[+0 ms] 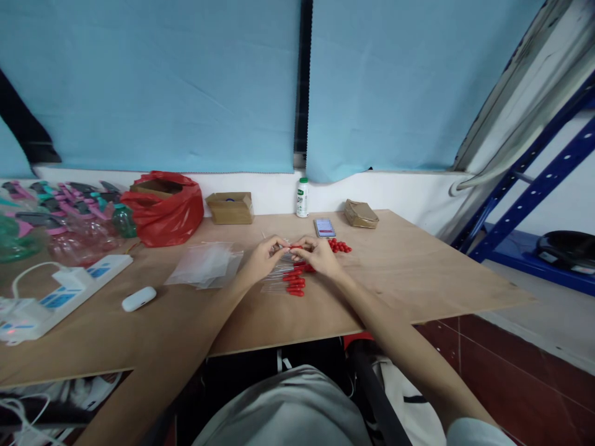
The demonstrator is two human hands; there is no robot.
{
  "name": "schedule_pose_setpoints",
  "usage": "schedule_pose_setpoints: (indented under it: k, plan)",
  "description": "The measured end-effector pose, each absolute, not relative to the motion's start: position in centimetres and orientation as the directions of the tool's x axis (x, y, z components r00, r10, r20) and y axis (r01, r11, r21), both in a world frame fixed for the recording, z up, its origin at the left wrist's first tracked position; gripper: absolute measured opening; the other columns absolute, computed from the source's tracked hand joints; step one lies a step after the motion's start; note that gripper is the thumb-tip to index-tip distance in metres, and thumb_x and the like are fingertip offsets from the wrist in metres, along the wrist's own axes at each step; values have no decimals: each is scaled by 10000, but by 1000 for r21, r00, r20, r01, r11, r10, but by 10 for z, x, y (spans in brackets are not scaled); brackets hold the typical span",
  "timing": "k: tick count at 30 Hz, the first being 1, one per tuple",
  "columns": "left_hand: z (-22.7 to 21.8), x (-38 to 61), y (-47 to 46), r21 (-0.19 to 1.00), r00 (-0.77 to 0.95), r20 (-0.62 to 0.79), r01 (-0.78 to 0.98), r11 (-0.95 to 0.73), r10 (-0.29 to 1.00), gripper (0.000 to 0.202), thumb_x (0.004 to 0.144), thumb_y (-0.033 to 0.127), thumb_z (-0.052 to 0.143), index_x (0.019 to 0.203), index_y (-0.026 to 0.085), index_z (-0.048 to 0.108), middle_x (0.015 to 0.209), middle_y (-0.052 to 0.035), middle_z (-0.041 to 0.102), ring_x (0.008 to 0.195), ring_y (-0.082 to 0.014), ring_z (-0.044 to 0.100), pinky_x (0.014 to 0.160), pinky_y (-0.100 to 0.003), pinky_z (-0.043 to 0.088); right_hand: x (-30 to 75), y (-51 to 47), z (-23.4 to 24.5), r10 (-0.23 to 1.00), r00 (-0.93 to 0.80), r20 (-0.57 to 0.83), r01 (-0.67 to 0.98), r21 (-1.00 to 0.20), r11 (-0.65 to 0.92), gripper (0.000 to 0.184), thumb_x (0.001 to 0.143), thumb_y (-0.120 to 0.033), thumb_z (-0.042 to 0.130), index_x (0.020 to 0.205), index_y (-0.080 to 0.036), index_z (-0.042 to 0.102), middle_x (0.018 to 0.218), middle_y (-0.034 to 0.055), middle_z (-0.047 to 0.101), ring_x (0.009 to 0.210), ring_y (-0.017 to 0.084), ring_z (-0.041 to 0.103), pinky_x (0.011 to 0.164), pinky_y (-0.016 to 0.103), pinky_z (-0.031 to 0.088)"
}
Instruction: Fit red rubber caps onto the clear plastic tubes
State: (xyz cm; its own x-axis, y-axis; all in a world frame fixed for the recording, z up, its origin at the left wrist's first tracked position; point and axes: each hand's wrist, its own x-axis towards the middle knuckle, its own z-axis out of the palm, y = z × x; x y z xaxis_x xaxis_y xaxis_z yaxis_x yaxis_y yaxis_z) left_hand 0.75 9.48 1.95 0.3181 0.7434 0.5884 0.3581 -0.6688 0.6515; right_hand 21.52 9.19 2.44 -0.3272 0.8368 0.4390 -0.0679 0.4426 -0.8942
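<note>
My left hand [268,253] and my right hand [318,254] meet over the middle of the table, fingers pinched together. Between them is a dropper with a red rubber bulb [295,247]; the left fingers are at its thin clear end and the right fingers at the bulb. Just below the hands lie several droppers [294,286], clear tubes to the left and red bulbs to the right. A pile of loose red bulbs [340,246] sits beyond my right hand. The right hand partly hides the red pieces beneath it.
Clear plastic bags [204,263] lie left of my hands, near a white earbud case [139,298] and a power strip [69,297]. Behind stand a red bag [162,214], a cardboard box [230,208], a white bottle [302,198], a phone [324,227] and a brown package [361,214].
</note>
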Motion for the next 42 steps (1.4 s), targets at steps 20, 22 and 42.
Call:
schedule_pose_setpoints:
  k: [20, 22, 42]
  plan:
    - [21, 2, 101, 451, 265, 738, 489, -746, 620, 143, 954, 344, 675, 988, 217, 731, 914, -28, 701, 812, -169, 609, 791, -300, 466, 221, 100, 23, 785, -331, 524, 63, -818, 572, 287, 900, -428, 710, 1039, -180, 672, 810, 34, 721, 738, 176, 689, 737, 309, 559]
    - [20, 0, 102, 460, 273, 719, 503, -732, 639, 162, 956, 352, 674, 1032, 224, 736, 929, -25, 716, 799, -163, 614, 783, -294, 470, 221, 102, 21, 780, -332, 531, 41, -818, 574, 280, 903, -421, 711, 1034, -177, 674, 823, 41, 725, 758, 177, 692, 750, 307, 553]
    - [6, 0, 107, 646, 289, 577, 410, -644, 764, 310, 927, 500, 666, 931, 201, 751, 865, -41, 747, 757, -188, 646, 720, -305, 494, 226, 92, 26, 770, -383, 510, 135, -794, 593, 307, 915, -470, 687, 934, -164, 686, 783, 42, 724, 708, 176, 669, 683, 285, 528]
